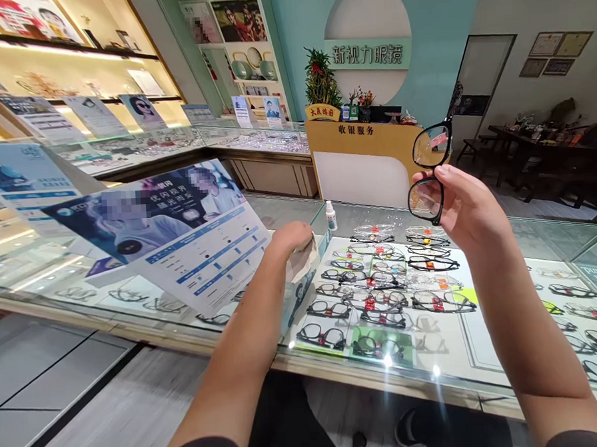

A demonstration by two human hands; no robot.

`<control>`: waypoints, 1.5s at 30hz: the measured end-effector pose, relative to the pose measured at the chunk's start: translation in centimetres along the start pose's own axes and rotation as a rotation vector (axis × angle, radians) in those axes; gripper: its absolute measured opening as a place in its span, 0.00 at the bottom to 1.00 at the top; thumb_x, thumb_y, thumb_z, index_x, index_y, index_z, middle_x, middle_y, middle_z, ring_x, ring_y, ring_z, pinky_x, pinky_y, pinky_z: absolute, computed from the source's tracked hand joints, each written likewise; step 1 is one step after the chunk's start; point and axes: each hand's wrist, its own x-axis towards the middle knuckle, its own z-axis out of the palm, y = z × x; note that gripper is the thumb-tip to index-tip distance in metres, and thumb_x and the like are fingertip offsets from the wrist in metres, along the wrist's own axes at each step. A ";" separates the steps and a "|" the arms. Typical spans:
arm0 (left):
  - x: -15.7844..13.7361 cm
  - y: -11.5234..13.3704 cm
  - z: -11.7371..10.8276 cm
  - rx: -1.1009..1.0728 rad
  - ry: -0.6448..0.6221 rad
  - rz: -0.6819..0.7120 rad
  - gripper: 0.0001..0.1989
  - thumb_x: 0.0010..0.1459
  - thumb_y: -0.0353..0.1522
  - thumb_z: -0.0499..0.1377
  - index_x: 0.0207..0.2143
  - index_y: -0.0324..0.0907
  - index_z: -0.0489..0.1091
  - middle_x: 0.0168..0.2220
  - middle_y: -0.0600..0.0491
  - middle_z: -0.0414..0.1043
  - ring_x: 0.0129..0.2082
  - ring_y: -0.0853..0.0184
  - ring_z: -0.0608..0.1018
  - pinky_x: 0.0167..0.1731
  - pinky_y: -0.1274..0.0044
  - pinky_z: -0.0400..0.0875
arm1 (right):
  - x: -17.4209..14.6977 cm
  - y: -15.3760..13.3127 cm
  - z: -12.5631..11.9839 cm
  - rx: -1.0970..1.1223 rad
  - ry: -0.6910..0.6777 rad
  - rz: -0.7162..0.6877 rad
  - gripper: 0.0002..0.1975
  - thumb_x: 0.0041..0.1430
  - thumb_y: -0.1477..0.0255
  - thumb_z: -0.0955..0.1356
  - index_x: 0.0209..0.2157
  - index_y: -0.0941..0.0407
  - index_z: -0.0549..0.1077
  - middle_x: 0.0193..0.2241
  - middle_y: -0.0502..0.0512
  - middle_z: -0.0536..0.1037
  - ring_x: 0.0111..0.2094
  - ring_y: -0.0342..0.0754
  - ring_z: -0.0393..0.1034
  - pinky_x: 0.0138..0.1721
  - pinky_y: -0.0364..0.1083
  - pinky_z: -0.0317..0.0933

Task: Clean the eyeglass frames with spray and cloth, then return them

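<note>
My right hand [470, 208] is raised over the glass counter, pinching a pair of black-framed eyeglasses [433, 146] near the bridge. The glasses hang on edge, one lens above the other, with a small reddish label showing at the upper lens. Lower and to the left, my left hand [292, 240] is closed on a pale, crumpled cloth [304, 260]; its fingers are mostly hidden behind the back of the hand. Just right of that hand, a small white bottle [331, 216] stands upright on the counter.
Beneath the glass counter [295, 357], several rows of eyeglasses [381, 279] are on display. A large printed card [199, 235] leans beside my left forearm, with another card [24, 188] farther left. Beyond stands a wooden cashier desk [357, 140]; dark furniture [539, 147] is at the right.
</note>
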 end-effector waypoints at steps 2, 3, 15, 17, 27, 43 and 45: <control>-0.7 0.2 -0.8 -0.029 0.076 0.004 0.16 0.63 0.37 0.52 0.37 0.39 0.79 0.47 0.37 0.83 0.50 0.48 0.82 0.43 0.68 0.72 | 0.0 0.0 0.0 -0.003 -0.002 -0.001 0.16 0.52 0.57 0.80 0.33 0.51 0.76 0.39 0.52 0.84 0.40 0.47 0.77 0.41 0.46 0.71; -1.2 0.4 -1.2 -0.043 0.108 0.012 0.17 0.63 0.36 0.51 0.37 0.40 0.78 0.48 0.37 0.83 0.49 0.48 0.82 0.41 0.68 0.71 | 0.0 0.0 0.0 -0.002 -0.004 -0.003 0.16 0.52 0.57 0.80 0.33 0.51 0.76 0.39 0.52 0.84 0.40 0.47 0.78 0.42 0.47 0.72; -10.7 7.1 -9.8 -0.331 0.197 0.415 0.09 0.48 0.39 0.60 0.30 0.44 0.69 0.28 0.54 0.71 0.27 0.65 0.70 0.27 0.75 0.60 | -0.2 -0.7 -0.1 0.096 -0.012 0.001 0.18 0.47 0.57 0.83 0.34 0.52 0.82 0.41 0.54 0.86 0.42 0.49 0.78 0.45 0.48 0.74; -12.0 8.7 -10.9 -0.389 0.159 0.533 0.11 0.48 0.41 0.61 0.30 0.43 0.71 0.28 0.54 0.70 0.27 0.67 0.69 0.27 0.75 0.60 | -0.3 -0.8 0.0 0.122 -0.021 0.018 0.17 0.46 0.58 0.83 0.33 0.52 0.83 0.40 0.54 0.86 0.40 0.48 0.77 0.44 0.48 0.73; -14.1 13.0 -9.5 -0.865 -0.008 0.745 0.20 0.51 0.49 0.66 0.30 0.43 0.67 0.24 0.58 0.64 0.22 0.73 0.65 0.22 0.79 0.57 | -0.8 -0.9 0.0 0.167 -0.057 0.097 0.14 0.49 0.60 0.82 0.34 0.52 0.84 0.44 0.53 0.86 0.43 0.47 0.76 0.48 0.47 0.70; -12.9 13.4 -8.7 -1.036 0.044 0.765 0.27 0.47 0.53 0.74 0.31 0.42 0.70 0.25 0.57 0.70 0.23 0.72 0.68 0.23 0.80 0.64 | -0.4 1.4 2.0 0.158 -0.022 0.192 0.23 0.33 0.56 0.87 0.28 0.51 0.83 0.33 0.48 0.83 0.34 0.42 0.72 0.39 0.43 0.66; -12.9 13.4 -8.8 -1.037 0.038 0.758 0.27 0.47 0.54 0.74 0.31 0.42 0.70 0.25 0.56 0.71 0.23 0.71 0.69 0.22 0.79 0.63 | -0.4 1.5 2.2 0.149 0.014 0.173 0.24 0.33 0.56 0.87 0.28 0.52 0.82 0.32 0.47 0.82 0.33 0.42 0.71 0.38 0.43 0.65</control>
